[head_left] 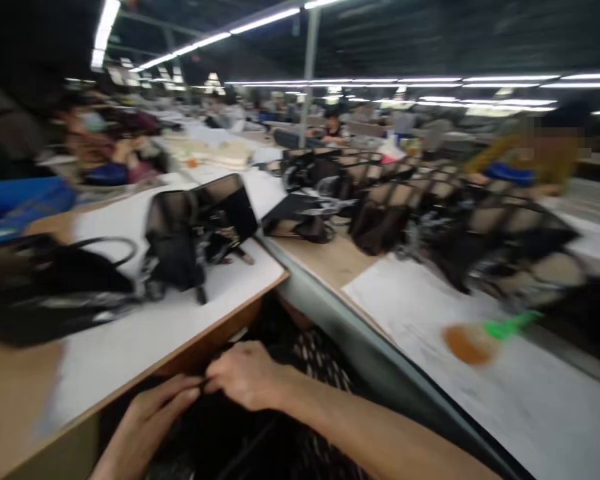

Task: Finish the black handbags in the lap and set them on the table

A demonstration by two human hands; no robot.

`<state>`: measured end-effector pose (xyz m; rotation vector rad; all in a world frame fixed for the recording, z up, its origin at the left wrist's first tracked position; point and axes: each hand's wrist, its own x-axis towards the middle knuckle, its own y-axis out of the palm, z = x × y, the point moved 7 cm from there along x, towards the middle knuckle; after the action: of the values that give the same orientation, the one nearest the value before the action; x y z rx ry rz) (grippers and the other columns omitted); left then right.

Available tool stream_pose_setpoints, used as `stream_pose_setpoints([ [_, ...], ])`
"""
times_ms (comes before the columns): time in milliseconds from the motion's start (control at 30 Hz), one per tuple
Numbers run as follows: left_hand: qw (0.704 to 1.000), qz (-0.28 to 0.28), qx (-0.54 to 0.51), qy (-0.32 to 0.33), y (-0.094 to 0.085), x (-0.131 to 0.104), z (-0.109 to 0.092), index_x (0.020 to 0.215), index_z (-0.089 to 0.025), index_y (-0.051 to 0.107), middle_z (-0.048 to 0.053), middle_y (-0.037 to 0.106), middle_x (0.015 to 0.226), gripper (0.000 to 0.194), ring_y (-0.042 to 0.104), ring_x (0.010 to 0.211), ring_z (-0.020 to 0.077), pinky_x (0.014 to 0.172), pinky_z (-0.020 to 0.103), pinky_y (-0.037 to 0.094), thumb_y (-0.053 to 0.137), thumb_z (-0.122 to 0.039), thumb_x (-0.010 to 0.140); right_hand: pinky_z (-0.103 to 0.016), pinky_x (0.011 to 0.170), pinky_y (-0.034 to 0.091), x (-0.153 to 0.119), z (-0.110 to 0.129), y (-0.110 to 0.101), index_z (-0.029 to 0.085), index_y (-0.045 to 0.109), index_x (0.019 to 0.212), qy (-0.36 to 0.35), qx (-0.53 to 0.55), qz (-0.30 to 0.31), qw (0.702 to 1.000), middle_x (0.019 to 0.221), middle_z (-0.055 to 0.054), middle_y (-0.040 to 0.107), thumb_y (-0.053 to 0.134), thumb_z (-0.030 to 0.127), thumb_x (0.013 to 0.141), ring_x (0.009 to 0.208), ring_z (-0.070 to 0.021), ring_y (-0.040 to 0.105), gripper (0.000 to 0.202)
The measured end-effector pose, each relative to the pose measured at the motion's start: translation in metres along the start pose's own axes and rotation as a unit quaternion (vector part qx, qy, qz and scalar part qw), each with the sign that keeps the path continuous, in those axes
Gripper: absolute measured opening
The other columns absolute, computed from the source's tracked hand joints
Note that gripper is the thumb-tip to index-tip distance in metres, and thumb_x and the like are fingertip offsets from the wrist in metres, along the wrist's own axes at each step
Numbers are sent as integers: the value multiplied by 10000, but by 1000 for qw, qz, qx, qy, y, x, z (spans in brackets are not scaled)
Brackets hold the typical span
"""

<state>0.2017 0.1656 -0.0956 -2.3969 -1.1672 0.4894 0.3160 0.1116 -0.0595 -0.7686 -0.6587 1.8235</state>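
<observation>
Low in the view, over my lap, my left hand (153, 417) pinches the edge of a black piece of fabric or bag (230, 427). Close beside it, my right hand (247, 375) is closed on the same black piece, knuckles up. The two hands almost touch at the fingertips. Most of the piece is dark and blurred, so its exact kind is unclear. On the table just beyond my hands stand black handbags (175, 233), one with a looped handle, lying further left.
Left of me is a table covered in white paper (195, 317); another table (325, 263) on the right bears a row of black bags (385, 213). A bottle with orange contents and a green tip (473, 343) lies there. Co-workers (540, 153) sit further back.
</observation>
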Motion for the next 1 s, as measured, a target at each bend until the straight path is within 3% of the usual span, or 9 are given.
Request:
stream_pose_setpoints([
  [33, 999, 44, -24, -18, -3, -9, 5, 878, -189, 655, 10, 628, 850, 262, 562, 858, 201, 771, 261, 444, 578, -398, 741, -350, 817, 403, 11, 6, 8, 154, 588, 965, -15, -11, 11, 1000, 946, -57, 626, 376, 243, 894, 917, -197, 557, 241],
  [67, 997, 52, -57, -30, -7, -15, 8, 942, -191, 641, 10, 627, 863, 278, 555, 856, 191, 764, 254, 431, 526, -383, 777, -340, 818, 386, 19, 9, 15, 157, 586, 982, -26, -22, 19, 999, 951, -70, 632, 338, 223, 902, 930, -202, 553, 269],
  [167, 989, 24, -139, -55, -15, -19, 15, 1011, -172, 605, -10, 590, 743, 303, 505, 672, 121, 609, 210, 394, 559, -273, 728, -264, 768, 372, 28, 4, 17, 231, 595, 992, -9, -28, -1, 1000, 901, -28, 655, 350, 231, 888, 868, -169, 572, 266],
  [267, 987, 3, -150, -62, -16, -22, 20, 957, -162, 615, -50, 489, 603, 328, 403, 554, 77, 513, 187, 314, 601, -173, 630, -244, 776, 358, 24, -2, 12, 279, 530, 1109, -14, -18, 6, 1000, 987, -11, 635, 435, 228, 835, 930, -165, 547, 294],
  [333, 988, 2, -138, -62, -17, -24, 22, 926, -160, 624, -57, 456, 573, 313, 379, 535, 74, 494, 189, 287, 604, -180, 615, -247, 790, 349, 20, -13, 7, 282, 513, 1126, 17, -37, 14, 999, 1029, -10, 616, 510, 226, 776, 963, -170, 525, 354],
  [500, 992, -25, -109, -63, -23, -25, 25, 910, -165, 637, -47, 505, 591, 300, 423, 553, 92, 514, 198, 325, 621, -237, 619, -237, 685, 345, 10, -39, -4, 248, 605, 842, 63, -47, 16, 997, 806, 21, 630, 478, 264, 788, 818, -164, 541, 139],
  [667, 995, -61, -72, -5, -22, -17, 9, 817, -177, 669, 0, 630, 797, 190, 542, 752, 150, 706, 220, 395, 570, -285, 697, -231, 603, 304, 9, -38, -9, 232, 586, 716, 54, -71, -20, 996, 648, 35, 587, 430, 296, 831, 680, -141, 518, 205],
  [900, 996, -47, -66, -28, -17, -11, 18, 749, -154, 661, -20, 584, 642, 203, 510, 645, 129, 602, 207, 366, 513, -293, 738, -239, 526, 254, 17, -32, -9, 200, 477, 550, 42, -113, -23, 992, 510, 45, 468, 413, 298, 834, 555, -115, 468, 308],
  [1000, 997, -54, -60, -7, -24, -15, 16, 765, -162, 662, -9, 592, 702, 199, 521, 690, 135, 641, 210, 377, 538, -314, 733, -250, 526, 267, 18, -32, -6, 211, 472, 547, 37, -101, -21, 994, 516, 40, 486, 390, 302, 830, 563, -129, 483, 309],
])
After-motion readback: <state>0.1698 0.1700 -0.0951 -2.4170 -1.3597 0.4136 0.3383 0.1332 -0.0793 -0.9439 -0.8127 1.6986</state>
